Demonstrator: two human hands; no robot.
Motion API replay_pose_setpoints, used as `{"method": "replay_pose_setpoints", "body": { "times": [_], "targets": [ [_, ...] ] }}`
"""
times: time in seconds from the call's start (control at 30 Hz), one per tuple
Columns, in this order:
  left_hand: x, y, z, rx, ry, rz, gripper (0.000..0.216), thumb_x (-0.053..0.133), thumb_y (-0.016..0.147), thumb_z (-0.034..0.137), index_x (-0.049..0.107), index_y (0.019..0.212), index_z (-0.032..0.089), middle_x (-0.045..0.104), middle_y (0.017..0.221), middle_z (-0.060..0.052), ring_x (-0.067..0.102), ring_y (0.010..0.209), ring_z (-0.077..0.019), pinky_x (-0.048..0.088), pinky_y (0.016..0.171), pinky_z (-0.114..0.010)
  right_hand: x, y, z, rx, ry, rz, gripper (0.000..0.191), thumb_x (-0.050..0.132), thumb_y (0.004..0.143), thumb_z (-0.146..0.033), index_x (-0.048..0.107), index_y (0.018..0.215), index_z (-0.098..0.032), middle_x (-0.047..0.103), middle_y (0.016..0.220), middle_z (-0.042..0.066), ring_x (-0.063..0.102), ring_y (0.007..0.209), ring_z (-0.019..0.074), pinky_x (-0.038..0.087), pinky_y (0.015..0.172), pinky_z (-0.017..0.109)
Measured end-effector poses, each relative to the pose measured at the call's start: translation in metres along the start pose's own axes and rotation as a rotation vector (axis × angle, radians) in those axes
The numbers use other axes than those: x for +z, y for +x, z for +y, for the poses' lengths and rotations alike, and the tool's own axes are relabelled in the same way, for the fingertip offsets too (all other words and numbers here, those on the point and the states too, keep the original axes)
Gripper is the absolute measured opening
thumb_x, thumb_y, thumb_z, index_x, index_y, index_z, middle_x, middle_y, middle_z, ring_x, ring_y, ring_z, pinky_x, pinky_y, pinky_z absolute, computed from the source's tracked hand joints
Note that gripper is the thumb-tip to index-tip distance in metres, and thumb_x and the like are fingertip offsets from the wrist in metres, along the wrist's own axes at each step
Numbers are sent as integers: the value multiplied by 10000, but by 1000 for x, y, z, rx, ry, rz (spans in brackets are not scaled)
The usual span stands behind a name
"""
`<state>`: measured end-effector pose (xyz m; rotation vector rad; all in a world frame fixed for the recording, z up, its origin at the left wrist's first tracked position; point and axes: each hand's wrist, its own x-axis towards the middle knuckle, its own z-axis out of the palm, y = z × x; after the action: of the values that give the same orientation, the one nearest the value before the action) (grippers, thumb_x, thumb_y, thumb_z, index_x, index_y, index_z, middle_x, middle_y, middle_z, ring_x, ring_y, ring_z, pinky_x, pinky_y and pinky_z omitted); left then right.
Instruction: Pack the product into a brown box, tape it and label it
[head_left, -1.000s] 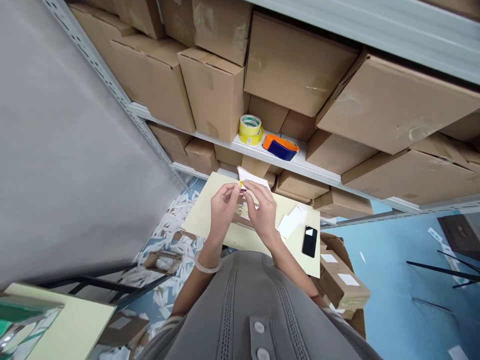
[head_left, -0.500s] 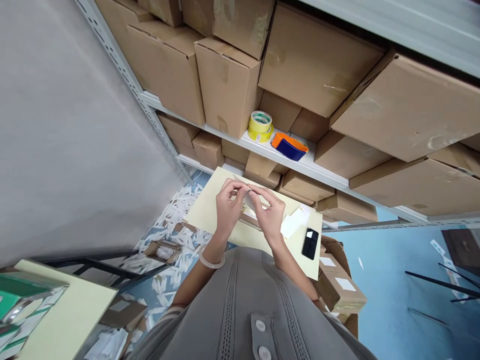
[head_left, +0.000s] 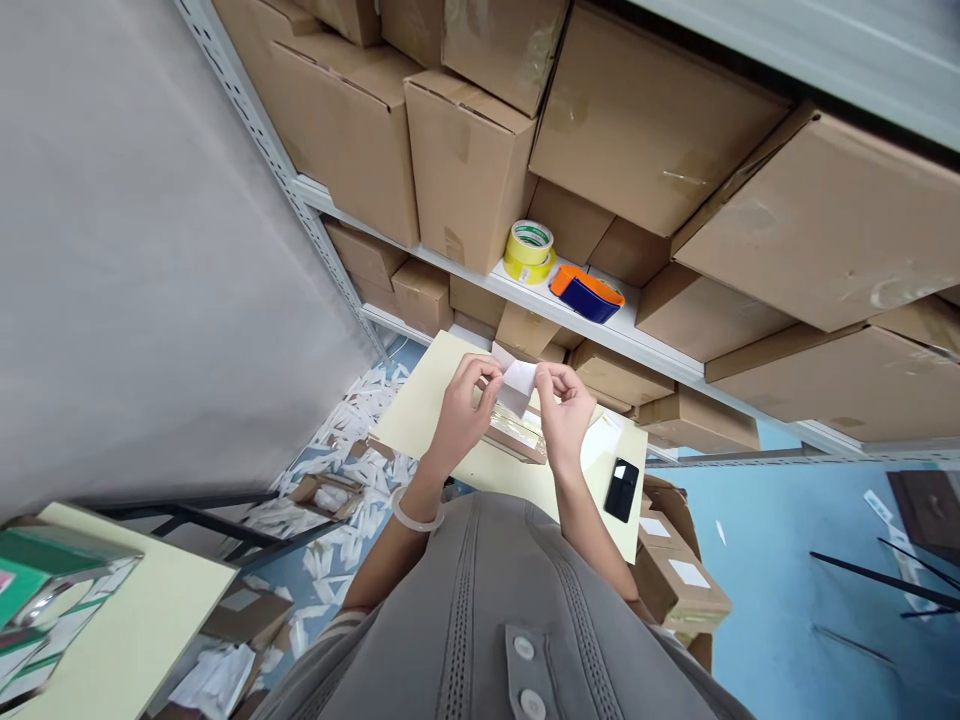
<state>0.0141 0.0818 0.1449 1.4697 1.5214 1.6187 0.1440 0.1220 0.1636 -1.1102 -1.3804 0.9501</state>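
One grey fabric sheet (head_left: 150,260) fills the far left, at 9 o'clock from the hands, with white paper scraps (head_left: 341,510) strewn on the floor below it. At about 7 o'clock, a pale yellow table (head_left: 142,610) carries a green item in clear wrap (head_left: 52,590).

Moving right, the left hand (head_left: 461,415), with a pale bangle (head_left: 415,521) on its wrist, pinches the left side of a white paper slip (head_left: 519,385). The right hand (head_left: 566,415) pinches the slip's right side, so the hands sit close together without touching, both clamped on it, and the slip is held up and tilted above a pale yellow board (head_left: 420,425). Just below the slip, a clear strip packet (head_left: 514,437) lies on the board (its contents are too small to make out).

Further right come white papers (head_left: 604,440) and a black phone (head_left: 622,490), at 4 o'clock from the right hand. At 12 o'clock, a white steel shelf (head_left: 645,345) holds a yellow tape roll (head_left: 529,250), an orange-and-blue tape dispenser (head_left: 587,295) and cardboard boxes (head_left: 660,130). More boxes (head_left: 679,590) stand at 5 o'clock, beside the blue floor (head_left: 780,540).
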Motion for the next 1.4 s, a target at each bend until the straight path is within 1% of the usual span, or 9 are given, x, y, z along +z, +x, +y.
{"method": "replay_pose_setpoints", "body": {
  "times": [0.1, 0.33, 0.5, 0.67, 0.8, 0.93, 1.1, 1.3, 1.4],
  "targets": [
    [-9, -2, -15, -59, 47, 27, 131, 474, 934, 293, 552, 861, 218, 634, 1029, -69, 596, 1019, -183, 464, 854, -303, -4, 6, 5, 42, 41, 37, 274, 606, 860, -433, 665, 846, -166, 652, 725, 11, 609, 688, 143, 510, 692, 278],
    [-42, -10, -62, -239, 164, 104, 108, 492, 892, 307, 543, 870, 214, 673, 943, -48, 637, 779, -153, 479, 791, -299, -8, 15, 16, 85, 140, 149, 279, 623, 822, -447, 654, 848, -171, 651, 797, 22, 600, 738, 143, 511, 740, 295],
    [-96, -20, -97, -417, 372, 227, 135, 489, 885, 325, 558, 898, 210, 669, 762, -36, 650, 740, -185, 474, 754, -296, -6, 21, 24, 109, 198, 159, 260, 609, 821, -441, 626, 819, -182, 616, 805, 4, 573, 714, 120, 498, 746, 277],
    [-157, -39, -121, -635, 662, 454, 174, 449, 900, 291, 580, 959, 191, 701, 818, -82, 673, 798, -230, 466, 760, -317, 0, 24, 32, 78, 218, 223, 220, 611, 805, -416, 570, 803, -199, 538, 764, -40, 505, 653, 92, 461, 673, 238],
    [-188, -50, -138, -770, 868, 612, 229, 430, 924, 308, 601, 1011, 181, 709, 940, -138, 667, 924, -289, 457, 791, -360, 6, 23, 33, 117, 274, 205, 202, 662, 758, -377, 574, 776, -196, 507, 727, -54, 477, 633, 84, 452, 670, 238],
    [-202, -55, -159, -825, 923, 670, 240, 430, 935, 318, 604, 1019, 176, 700, 1006, -172, 660, 956, -313, 456, 783, -375, 9, 21, 30, 134, 255, 160, 208, 673, 746, -384, 590, 780, -196, 524, 731, -42, 484, 641, 92, 462, 668, 250],
    [-208, -57, -177, -858, 940, 643, 220, 455, 930, 316, 614, 992, 176, 703, 976, -178, 672, 911, -308, 460, 742, -364, 7, 18, 26, 127, 219, 139, 234, 679, 744, -413, 595, 772, -196, 552, 755, -27, 523, 680, 110, 479, 685, 266],
    [-209, -51, -181, -893, 985, 614, 252, 436, 935, 310, 629, 1016, 169, 704, 978, -187, 678, 911, -319, 470, 721, -374, -1, 15, 28, 134, 227, 149, 224, 676, 752, -400, 604, 786, -191, 550, 742, -35, 511, 667, 103, 462, 685, 256],
    [-205, -49, -179, -931, 954, 556, 242, 456, 927, 298, 635, 1021, 166, 707, 978, -198, 679, 931, -326, 474, 728, -386, -4, 12, 29, 138, 236, 134, 206, 674, 754, -381, 612, 782, -187, 562, 760, -31, 517, 684, 105, 455, 688, 253]
  ]
}}
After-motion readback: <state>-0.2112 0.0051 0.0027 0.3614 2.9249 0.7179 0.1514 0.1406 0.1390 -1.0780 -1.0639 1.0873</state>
